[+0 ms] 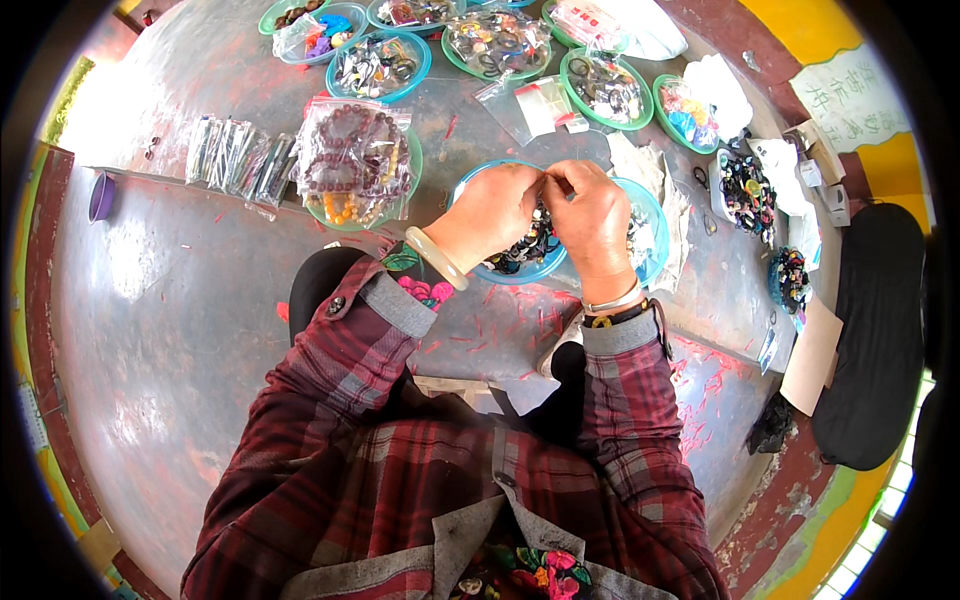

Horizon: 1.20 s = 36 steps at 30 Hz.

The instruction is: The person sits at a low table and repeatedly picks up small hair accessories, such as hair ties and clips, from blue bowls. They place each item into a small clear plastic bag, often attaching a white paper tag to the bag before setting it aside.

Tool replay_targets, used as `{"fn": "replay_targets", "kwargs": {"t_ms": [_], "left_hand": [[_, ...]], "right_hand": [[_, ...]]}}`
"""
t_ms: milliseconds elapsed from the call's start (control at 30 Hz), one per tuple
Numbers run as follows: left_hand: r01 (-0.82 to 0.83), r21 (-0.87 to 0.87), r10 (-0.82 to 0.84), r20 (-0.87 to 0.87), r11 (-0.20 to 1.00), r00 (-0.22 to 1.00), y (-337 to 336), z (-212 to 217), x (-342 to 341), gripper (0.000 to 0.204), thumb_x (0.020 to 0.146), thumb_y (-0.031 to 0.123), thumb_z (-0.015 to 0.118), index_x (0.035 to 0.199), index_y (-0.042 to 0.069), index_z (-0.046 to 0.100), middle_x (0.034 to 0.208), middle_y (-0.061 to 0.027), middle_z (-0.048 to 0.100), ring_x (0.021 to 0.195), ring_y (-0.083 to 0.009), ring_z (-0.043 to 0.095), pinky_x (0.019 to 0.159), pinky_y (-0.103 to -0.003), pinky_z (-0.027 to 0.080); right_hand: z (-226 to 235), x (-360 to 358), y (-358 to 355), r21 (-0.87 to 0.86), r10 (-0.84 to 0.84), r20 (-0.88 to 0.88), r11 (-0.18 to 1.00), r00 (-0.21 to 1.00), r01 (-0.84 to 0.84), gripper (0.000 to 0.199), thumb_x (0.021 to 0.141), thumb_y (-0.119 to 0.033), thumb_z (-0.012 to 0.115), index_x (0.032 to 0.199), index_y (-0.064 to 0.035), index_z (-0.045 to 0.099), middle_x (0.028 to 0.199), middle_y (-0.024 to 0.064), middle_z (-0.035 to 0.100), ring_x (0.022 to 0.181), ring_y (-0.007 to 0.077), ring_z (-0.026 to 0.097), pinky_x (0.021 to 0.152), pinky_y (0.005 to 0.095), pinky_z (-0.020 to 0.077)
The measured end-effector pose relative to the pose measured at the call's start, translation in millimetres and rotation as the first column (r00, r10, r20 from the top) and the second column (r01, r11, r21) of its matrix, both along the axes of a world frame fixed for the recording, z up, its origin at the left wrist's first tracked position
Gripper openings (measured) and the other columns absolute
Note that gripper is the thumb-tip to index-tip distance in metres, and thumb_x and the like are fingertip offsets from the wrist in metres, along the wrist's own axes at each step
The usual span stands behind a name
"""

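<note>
We see the left hand (492,208) and right hand (595,220) meeting above a blue bowl (540,274) of dark pieces (525,255), which they partly cover. The right fingers look pressed together; the left ones curl, tips hidden, and we cannot tell what either pinches. A second bowl (656,205) sits just right, half behind the right hand, a pale cloth (677,235) beside it. To the left lie bagged beads (350,145) over a green bowl, then slim packets (240,155); more filled bowls line the far side. We find a purple bowl (102,197) far left, and cardboard (810,358) and a black mat (870,340) at right. The grey surface (180,340) carries red flecks, and yellow shows on the wall (790,30).
</note>
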<state>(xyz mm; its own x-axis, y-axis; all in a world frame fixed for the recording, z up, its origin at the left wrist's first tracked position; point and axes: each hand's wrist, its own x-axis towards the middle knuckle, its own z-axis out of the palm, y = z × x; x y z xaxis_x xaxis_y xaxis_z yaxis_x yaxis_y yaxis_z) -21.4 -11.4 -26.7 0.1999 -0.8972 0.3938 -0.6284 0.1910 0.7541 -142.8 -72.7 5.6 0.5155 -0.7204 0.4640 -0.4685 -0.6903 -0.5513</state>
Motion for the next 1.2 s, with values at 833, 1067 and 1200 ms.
{"fn": "replay_targets", "kwargs": {"t_ms": [833,1067,1200], "left_hand": [[-0.028,0.004,0.027,0.173,1.0,0.985,2.2,-0.6,1.0,0.008,0.079,0.006,0.049,0.082,0.0,0.053,0.074,-0.0186,0.057,0.072,-0.038,0.056,0.06,-0.043,0.044],[-0.002,0.02,-0.003,0.257,1.0,0.966,4.0,1.7,-1.6,0.009,0.076,0.006,0.049,0.08,-0.001,0.053,0.074,-0.0179,0.057,0.074,-0.0372,0.056,0.063,-0.043,0.044],[-0.003,-0.04,0.012,0.233,0.999,0.972,3.1,0.5,-2.1,0.008,0.076,0.005,0.049,0.081,0.0,0.054,0.075,-0.0185,0.058,0.074,-0.0372,0.056,0.062,-0.043,0.045]], "right_hand": [[-3.0,-6.3,-5.2,0.144,0.103,0.028,0.984,0.994,-0.106,0.011,0.075,-0.012,0.06,0.082,-0.0062,0.066,0.079,0.0141,0.062,0.073,0.0322,0.06,0.063,0.0357,0.0478],[-5.1,-2.3,0.1,-0.023,0.039,-0.057,0.999,0.998,-0.04,0.006,0.072,-0.011,0.06,0.074,-0.0069,0.063,0.073,0.0118,0.061,0.067,0.0323,0.058,0.059,0.0382,0.0464],[-6.2,0.5,-0.2,-0.066,0.006,-0.018,0.998,1.0,-0.007,0.004,0.071,-0.011,0.06,0.07,-0.007,0.061,0.071,0.011,0.061,0.064,0.0318,0.058,0.058,0.0388,0.0461]]}}
